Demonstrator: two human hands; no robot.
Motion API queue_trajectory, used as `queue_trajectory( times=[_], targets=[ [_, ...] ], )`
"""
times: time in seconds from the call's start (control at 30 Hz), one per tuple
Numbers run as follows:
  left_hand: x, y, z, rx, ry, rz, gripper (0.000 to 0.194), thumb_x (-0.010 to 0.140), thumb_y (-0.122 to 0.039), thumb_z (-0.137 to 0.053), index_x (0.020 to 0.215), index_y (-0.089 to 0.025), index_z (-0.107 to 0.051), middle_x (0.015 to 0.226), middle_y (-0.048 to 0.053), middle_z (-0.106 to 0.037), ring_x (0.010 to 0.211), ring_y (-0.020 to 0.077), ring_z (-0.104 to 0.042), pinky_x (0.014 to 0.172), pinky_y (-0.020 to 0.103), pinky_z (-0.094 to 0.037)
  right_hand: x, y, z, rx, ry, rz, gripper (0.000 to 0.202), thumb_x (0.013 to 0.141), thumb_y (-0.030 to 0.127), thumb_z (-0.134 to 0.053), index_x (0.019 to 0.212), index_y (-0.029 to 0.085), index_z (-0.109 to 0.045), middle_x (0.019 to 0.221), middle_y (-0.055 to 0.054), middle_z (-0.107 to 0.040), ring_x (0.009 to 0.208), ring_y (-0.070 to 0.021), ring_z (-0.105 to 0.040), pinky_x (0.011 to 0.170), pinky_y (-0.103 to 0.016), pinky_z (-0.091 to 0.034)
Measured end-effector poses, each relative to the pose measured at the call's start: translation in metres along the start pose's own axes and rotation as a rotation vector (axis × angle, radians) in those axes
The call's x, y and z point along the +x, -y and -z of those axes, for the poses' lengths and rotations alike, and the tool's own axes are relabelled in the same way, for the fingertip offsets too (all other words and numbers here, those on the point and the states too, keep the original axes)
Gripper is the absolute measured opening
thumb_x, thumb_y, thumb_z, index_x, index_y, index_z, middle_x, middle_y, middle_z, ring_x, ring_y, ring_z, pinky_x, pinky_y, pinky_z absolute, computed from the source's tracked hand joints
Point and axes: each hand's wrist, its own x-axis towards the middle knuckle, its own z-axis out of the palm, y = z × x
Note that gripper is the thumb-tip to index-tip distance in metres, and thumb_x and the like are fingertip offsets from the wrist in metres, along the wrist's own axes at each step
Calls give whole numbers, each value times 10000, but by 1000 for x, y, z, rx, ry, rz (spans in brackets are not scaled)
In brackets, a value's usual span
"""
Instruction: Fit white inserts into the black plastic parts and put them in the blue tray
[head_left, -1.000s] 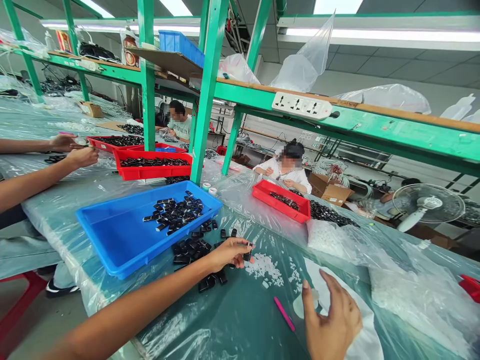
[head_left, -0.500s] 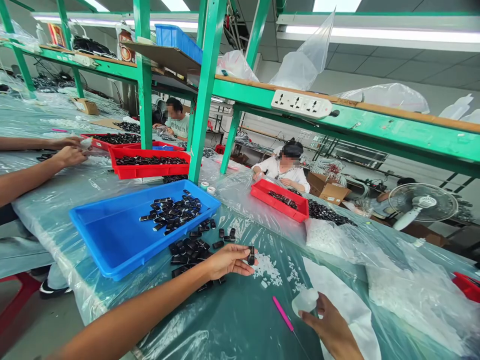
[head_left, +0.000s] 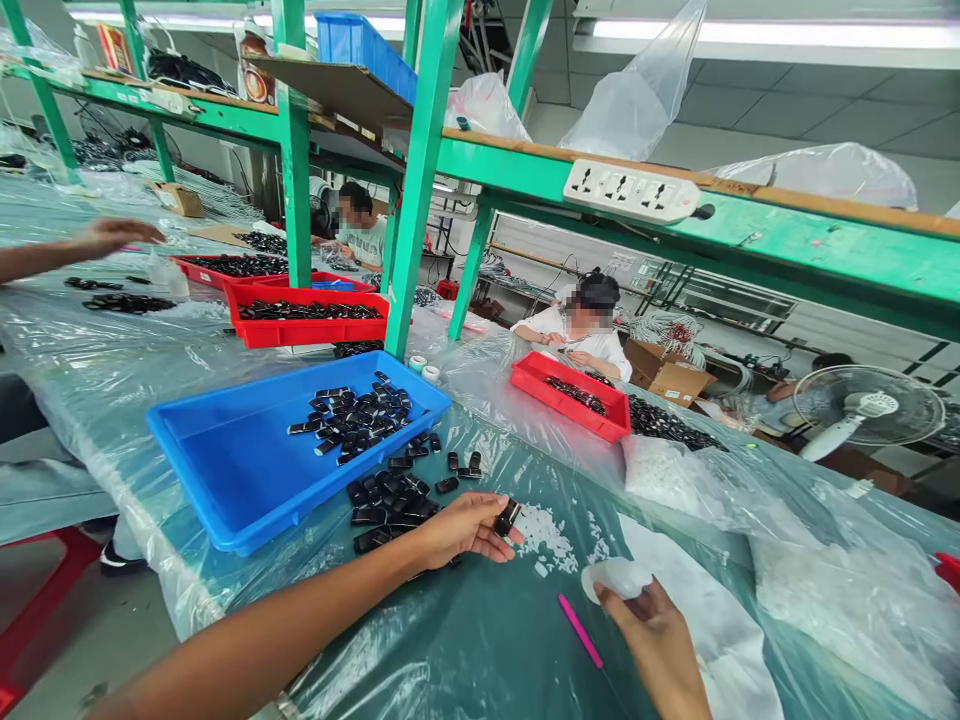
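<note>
My left hand (head_left: 476,528) pinches one small black part (head_left: 508,516) between thumb and fingers, above the table. My right hand (head_left: 652,630) is closed around a small whitish, translucent bottle (head_left: 619,578), which is tilted; its far side faces away from me. Between the two hands lies a scatter of small white pieces (head_left: 546,540). A pink-handled tool (head_left: 580,630) with a thin shaft rests just left of my right hand. Behind my left wrist is a loose pile of black parts (head_left: 386,500). More black parts lie inside the blue tray (head_left: 225,455).
Red bins (head_left: 570,395) of black parts stand farther back. A green shelf frame (head_left: 426,180) rises from the table and carries a power strip (head_left: 630,190). Bags of white pieces (head_left: 832,600) lie at right. A co-worker's hand (head_left: 120,235) is at far left; two people sit opposite.
My right hand has tipped the bottle over and shifted it slightly up. The black part in my left hand has turned from upright to slanted. The co-worker's hand at left has moved back.
</note>
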Motion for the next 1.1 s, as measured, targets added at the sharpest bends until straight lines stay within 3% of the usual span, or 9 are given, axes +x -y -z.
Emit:
queue_trajectory(
  times=[0.17, 0.3, 0.47, 0.7, 0.83, 1.1],
  targets=[
    [-2, 2, -4, -77, 37, 13, 472, 798, -499, -591, 1053, -104, -553, 958, 176, -673, 760, 215, -679, 742, 353, -505, -10, 9, -16, 393, 44, 4, 516, 623, 422, -720, 1063, 187, -590, 982, -46, -671, 1002, -272, -577, 902, -374, -411],
    [-2, 4, -3, -105, 65, 18, 438, 799, -471, -603, 1027, -99, -572, 970, 181, -668, 772, 221, -680, 751, 353, -504, -20, 16, -28, 699, 79, -59, 421, 691, 403, -682, 1068, 229, -612, 999, -12, -639, 1024, -230, -547, 858, -356, -450],
    [-1, 8, 1, -51, 105, 12, 440, 746, -383, -687, 1064, -104, -567, 988, 159, -655, 785, 202, -667, 762, 341, -497, -26, 21, -35, 941, 173, -131, 312, 782, 413, -571, 1059, 275, -618, 845, 13, -599, 742, -144, -546, 700, -291, -488],
    [1, 17, 6, 386, 71, -179, 432, 775, -316, -645, 1147, -160, -492, 681, -3, -580, 540, 99, -539, 542, 223, -436, -27, 23, -37, 985, 199, -178, 342, 792, 427, -525, 1092, 277, -590, 809, 6, -543, 629, -136, -486, 620, -291, -471],
    [0, 16, 5, 512, 70, -252, 247, 786, -305, -607, 976, -147, -604, 723, 19, -560, 588, 111, -521, 520, 204, -406, -29, 24, -37, 963, 217, -168, 311, 798, 440, -512, 1053, 288, -607, 811, 12, -550, 630, -131, -486, 627, -284, -468],
    [-7, 4, -2, 490, 198, -246, 322, 720, -325, -685, 981, -136, -670, 746, 33, -599, 566, 94, -472, 537, 200, -365, -31, 25, -36, 1063, 238, -184, 306, 816, 399, -507, 1079, 279, -608, 792, 5, -568, 627, -131, -482, 619, -273, -461]
  ],
)
